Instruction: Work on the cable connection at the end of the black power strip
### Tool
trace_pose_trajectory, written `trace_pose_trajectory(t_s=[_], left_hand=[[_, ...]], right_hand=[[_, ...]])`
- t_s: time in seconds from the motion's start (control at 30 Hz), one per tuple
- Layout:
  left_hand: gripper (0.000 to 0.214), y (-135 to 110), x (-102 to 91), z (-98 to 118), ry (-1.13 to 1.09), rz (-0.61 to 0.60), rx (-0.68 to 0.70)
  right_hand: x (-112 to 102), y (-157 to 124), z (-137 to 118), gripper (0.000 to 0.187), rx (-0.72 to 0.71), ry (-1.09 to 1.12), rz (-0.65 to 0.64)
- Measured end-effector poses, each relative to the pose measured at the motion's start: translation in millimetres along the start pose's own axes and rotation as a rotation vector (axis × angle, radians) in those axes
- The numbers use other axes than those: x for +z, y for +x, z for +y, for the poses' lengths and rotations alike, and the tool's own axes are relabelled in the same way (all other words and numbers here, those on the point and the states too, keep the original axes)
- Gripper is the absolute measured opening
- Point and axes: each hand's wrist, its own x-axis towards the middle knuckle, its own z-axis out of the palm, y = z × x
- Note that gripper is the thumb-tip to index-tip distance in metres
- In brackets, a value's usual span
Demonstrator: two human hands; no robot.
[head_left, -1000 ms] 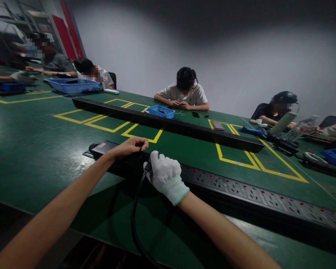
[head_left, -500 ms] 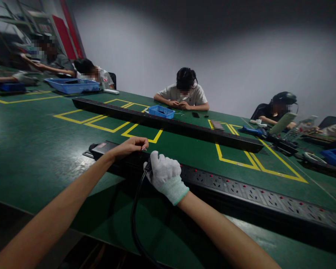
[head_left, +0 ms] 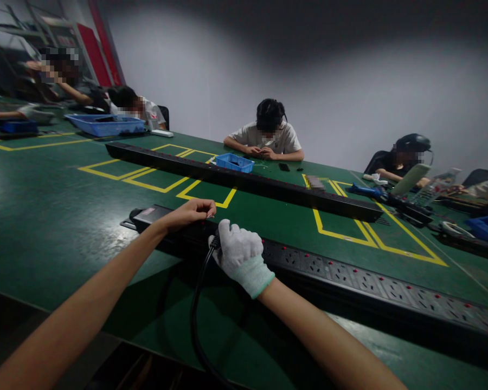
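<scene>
A long black power strip, with rows of sockets and small red lights, lies across the table in front of me. My right hand, in a white glove with a mint cuff, is closed around a black plug at the strip's upper face. Its black cord curves down past the table edge. The plug's front is hidden by the glove. Bare, my left hand rests over the strip's left part, fingers curled together. What those fingers hold, if anything, is too small to make out.
A second black power strip lies farther back on the green table, over yellow tape outlines. Beyond it are a small blue tray and a larger blue bin. Several people sit around the far side. A clear bottle lies at right.
My hands, the plug and both strips hold the same positions. At far left, a co-worker has raised an arm toward their head.
</scene>
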Motion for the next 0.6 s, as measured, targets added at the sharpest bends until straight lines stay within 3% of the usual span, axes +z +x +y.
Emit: trace_pose_trajectory(t_s=[0.6], left_hand=[[0.005, 0.6, -1.6, -4.3, 0.044, -0.004, 0.014]], right_hand=[[-2.5, 1.1, 0.6, 0.038, 0.014, 0.031, -0.002]])
